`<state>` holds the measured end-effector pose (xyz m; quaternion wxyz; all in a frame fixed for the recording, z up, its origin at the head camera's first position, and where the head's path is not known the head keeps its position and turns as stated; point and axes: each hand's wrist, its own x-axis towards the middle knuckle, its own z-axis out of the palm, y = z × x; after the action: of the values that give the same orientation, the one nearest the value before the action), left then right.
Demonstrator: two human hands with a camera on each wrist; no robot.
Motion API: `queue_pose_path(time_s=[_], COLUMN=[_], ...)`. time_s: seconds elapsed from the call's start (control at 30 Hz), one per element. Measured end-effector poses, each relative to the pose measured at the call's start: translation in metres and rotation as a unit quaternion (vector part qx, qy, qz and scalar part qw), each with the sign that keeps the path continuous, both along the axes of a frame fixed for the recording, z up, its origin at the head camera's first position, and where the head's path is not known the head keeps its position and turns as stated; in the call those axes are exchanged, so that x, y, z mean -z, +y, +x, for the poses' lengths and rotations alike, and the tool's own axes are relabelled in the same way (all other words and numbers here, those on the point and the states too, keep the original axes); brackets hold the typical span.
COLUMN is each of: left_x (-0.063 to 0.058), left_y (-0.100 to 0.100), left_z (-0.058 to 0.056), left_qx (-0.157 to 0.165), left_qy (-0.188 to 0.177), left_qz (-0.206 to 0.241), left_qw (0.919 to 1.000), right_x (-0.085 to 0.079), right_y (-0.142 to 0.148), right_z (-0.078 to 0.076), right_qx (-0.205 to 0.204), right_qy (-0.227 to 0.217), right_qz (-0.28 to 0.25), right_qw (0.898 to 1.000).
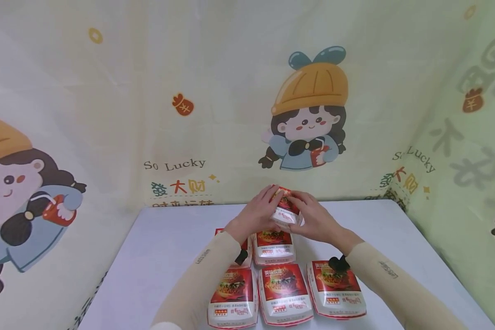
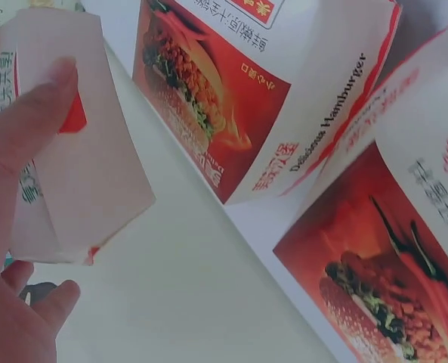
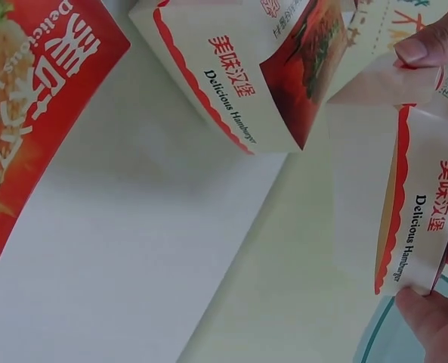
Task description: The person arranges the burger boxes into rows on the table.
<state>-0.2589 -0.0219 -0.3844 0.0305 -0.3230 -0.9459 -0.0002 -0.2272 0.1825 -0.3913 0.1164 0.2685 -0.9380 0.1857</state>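
Observation:
Both hands hold one red and white hamburger box (image 1: pixel 286 213) above the far part of the table. The left hand (image 1: pixel 256 214) grips its left side; in the left wrist view the thumb presses on a plain white face of the box (image 2: pixel 106 181). From the right, the right hand (image 1: pixel 316 222) grips the other side. In the right wrist view fingertips sit at the upper and lower ends of the held box (image 3: pixel 427 197), beside its red scalloped edge. Just below the hands lies another hamburger box (image 1: pixel 274 250) in the back row.
Three matching boxes form a front row: left (image 1: pixel 233 300), middle (image 1: pixel 286 295) and right (image 1: pixel 338 293). A further back-row box is partly covered by the left forearm. The white table (image 1: pixel 156 266) ends at a cartoon-printed curtain (image 1: pixel 231 114).

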Motion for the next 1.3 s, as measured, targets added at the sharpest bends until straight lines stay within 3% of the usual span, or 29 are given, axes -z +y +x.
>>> queue_pose_path(time_s=[0.57, 1.0, 1.3], left_x=[-0.002, -0.003, 0.001], left_y=[-0.006, 0.0, 0.009], left_z=[0.012, 0.023, 0.029], left_qx=[0.059, 0.072, 0.081], left_qy=[0.008, -0.026, 0.019], left_qz=[0.015, 0.011, 0.024], left_qw=[0.9981, 0.997, 0.9962], right_x=[-0.004, -0.009, -0.008], right_y=[0.017, 0.034, 0.04], right_z=[0.011, 0.021, 0.025], right_qx=[-0.06, -0.095, -0.088], right_qy=[0.002, -0.009, -0.015], right_qz=[-0.004, 0.004, 0.008], right_qw=[0.998, 0.995, 0.996])
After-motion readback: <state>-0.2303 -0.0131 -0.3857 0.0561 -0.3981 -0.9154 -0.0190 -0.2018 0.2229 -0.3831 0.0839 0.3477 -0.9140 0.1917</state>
